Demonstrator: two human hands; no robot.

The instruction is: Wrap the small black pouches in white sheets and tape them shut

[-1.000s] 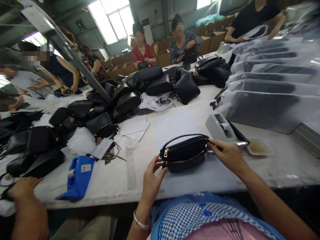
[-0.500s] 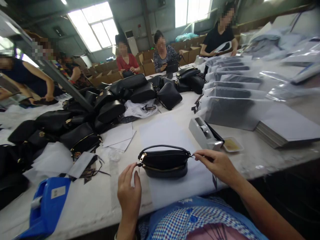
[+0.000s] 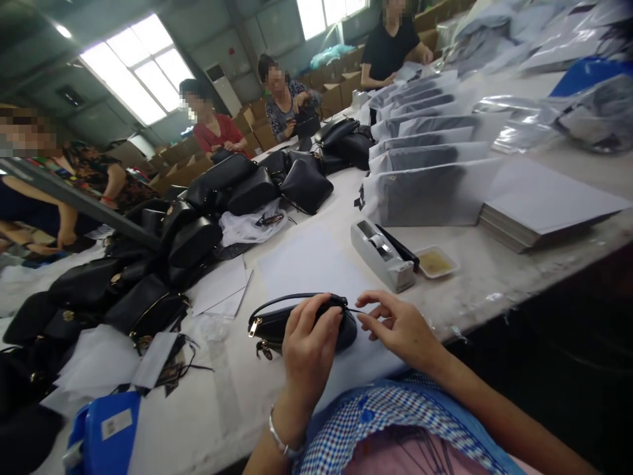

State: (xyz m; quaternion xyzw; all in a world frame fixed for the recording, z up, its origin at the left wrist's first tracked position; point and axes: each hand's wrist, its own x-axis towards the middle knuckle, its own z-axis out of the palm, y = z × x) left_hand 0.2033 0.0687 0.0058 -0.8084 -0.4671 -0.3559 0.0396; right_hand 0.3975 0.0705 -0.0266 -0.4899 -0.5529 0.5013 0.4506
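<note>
A small black handbag (image 3: 274, 324) with gold zips and a top handle sits on white paper (image 3: 316, 257) on the table before me. My left hand (image 3: 311, 336) reaches over its right half, fingers curled on the top edge and hiding part of the opening. At the bag's right end, my right hand (image 3: 395, 326) pinches a thin black cord (image 3: 353, 310) that runs out from the handle ring. A round charm (image 3: 266, 352) hangs at the left end, apart from both hands.
A grey tape dispenser (image 3: 383, 254) and a shallow dish (image 3: 438, 262) stand beyond my right hand. Wrapped bags (image 3: 420, 198) and stacked boards (image 3: 544, 198) fill the right. Piled black handbags (image 3: 202, 241) and a blue dispenser (image 3: 111, 429) lie left. Several people work across the table.
My left hand has left the bag's left end and moved right onto its top. My right hand stays by the right end. The view has turned, shifting the scene left.
</note>
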